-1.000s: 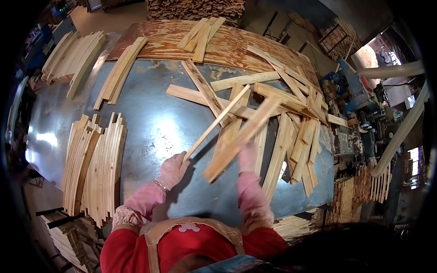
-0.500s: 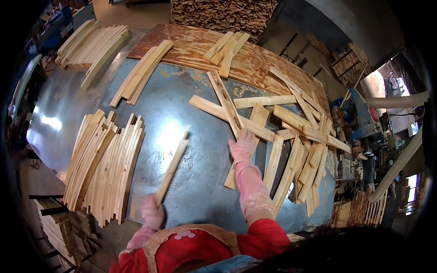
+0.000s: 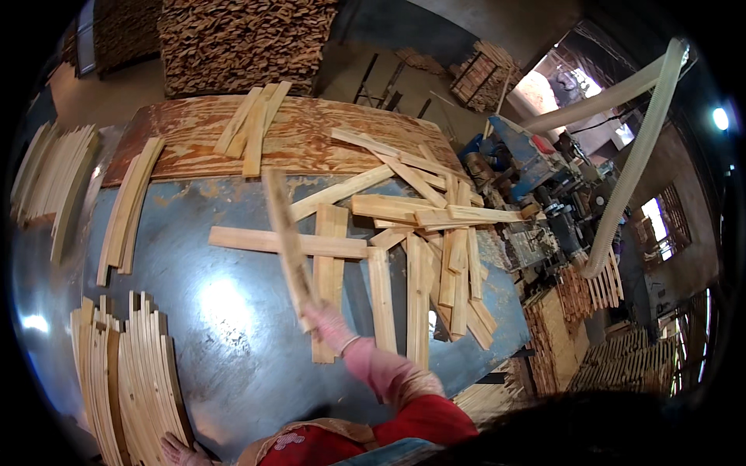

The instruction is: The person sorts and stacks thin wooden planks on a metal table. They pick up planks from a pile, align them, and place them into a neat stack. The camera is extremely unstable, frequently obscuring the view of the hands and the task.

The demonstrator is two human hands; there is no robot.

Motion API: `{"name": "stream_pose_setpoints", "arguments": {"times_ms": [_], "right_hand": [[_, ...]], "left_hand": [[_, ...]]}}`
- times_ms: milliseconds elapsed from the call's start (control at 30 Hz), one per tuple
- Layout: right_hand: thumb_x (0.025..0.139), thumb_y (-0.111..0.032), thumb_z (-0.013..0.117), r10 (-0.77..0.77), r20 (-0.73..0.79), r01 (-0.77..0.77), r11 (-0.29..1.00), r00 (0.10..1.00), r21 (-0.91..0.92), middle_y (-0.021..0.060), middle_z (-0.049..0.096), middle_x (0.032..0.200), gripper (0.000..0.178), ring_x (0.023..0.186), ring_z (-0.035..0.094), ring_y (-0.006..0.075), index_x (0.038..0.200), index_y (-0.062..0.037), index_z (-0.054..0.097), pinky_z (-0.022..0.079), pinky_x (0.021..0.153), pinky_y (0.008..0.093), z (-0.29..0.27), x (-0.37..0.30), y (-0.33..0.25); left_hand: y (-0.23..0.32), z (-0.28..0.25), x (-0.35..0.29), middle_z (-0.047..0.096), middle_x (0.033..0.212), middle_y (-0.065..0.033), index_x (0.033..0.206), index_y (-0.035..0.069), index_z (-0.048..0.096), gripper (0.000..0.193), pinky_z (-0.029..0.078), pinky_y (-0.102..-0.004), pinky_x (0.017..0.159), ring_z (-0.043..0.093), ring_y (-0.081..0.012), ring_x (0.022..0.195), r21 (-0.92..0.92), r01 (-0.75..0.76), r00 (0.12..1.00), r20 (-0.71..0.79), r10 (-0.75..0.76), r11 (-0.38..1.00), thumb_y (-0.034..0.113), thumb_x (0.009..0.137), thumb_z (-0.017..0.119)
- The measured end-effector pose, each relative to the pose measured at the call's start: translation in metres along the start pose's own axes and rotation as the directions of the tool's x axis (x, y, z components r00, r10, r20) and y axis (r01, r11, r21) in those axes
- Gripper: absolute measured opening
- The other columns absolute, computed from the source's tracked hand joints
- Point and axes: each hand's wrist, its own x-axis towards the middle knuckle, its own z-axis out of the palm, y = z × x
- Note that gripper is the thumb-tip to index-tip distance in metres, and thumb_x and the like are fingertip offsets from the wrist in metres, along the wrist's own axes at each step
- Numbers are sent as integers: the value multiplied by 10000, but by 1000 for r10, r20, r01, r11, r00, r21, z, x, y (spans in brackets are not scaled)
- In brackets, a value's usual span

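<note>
My right hand (image 3: 330, 326), in a pink glove, is closed round the near end of a wooden strip with a dark bark-like streak (image 3: 281, 225). Blurred by motion, that strip is raised over a loose heap of pale wooden strips (image 3: 381, 210). At the lower left, my left hand (image 3: 183, 451) rests its spread fingers against the near end of a neat row of strips (image 3: 144, 380). Part of this hand is cut off by the dark rim of the view.
A worn plywood sheet (image 3: 186, 124) lies along the far side of the metal table (image 3: 256, 342), bearing a few strips (image 3: 254, 128). More strips (image 3: 128, 213) lie at the left. A machine with a pale hose (image 3: 629, 171) stands right; stacked wood (image 3: 241, 46) rises behind.
My view has swung right. My right hand has gripped the streaked strip and lifted it off the heap, moving left. My left hand has let go of its strip at the row.
</note>
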Motion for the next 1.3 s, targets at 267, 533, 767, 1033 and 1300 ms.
{"name": "stream_pose_setpoints", "arguments": {"times_ms": [267, 533, 767, 1033, 1300], "right_hand": [[1023, -611, 679, -491, -662, 748, 643, 567, 163, 157, 674, 1234, 765, 859, 680, 248, 1532, -66, 506, 574, 737, 402, -338, 85, -315], [918, -469, 763, -533, -194, 170, 559, 824, -811, 227, 679, 1414, 869, 1243, 687, 350, 1624, -57, 470, 505, 1113, 467, -276, 138, -125], [954, -483, 728, -584, 217, 270, 5, 782, -963, 107, 690, 1446, 554, 1353, 612, 354, 1468, -296, 641, 470, 1142, 506, -248, 125, -141], [889, -594, 773, -703, 76, 244, 141, 707, -960, 181, 720, 1345, 737, 1280, 650, 384, 1441, -115, 672, 524, 1076, 497, -232, 226, -175], [917, -735, 677, -381, -98, -60, 111, 919, -992, 166, 541, 1614, 882, 1538, 435, 381, 1606, -198, 555, 368, 1274, 484, -273, 244, -183]], "left_hand": [[9, -1, 5, 312, 1732, -264, 1674, 72, 307, 971, 272, -578, 1290, 278, -449, 1607, -23, -87, 972, -220, 80, 996, 502, 921, 745], [24, -30, -1, 360, 1702, -304, 1672, 30, 339, 991, 306, -521, 1300, 313, -449, 1600, 0, -47, 989, -143, 46, 999, 566, 931, 722], [15, 13, -2, 309, 1762, -222, 1721, 84, 290, 1007, 282, -521, 1313, 284, -405, 1629, 83, -213, 853, -469, 227, 973, 595, 948, 685], [130, -17, -31, 341, 1746, -175, 1728, 102, 291, 973, 323, -496, 1298, 364, -406, 1579, -156, -111, 981, -175, 83, 982, 264, 919, 808], [192, -13, -8, 438, 1662, -248, 1667, 32, 383, 903, 339, -539, 1273, 411, -458, 1529, -203, -484, 841, -375, 389, 851, 387, 933, 774]]}}
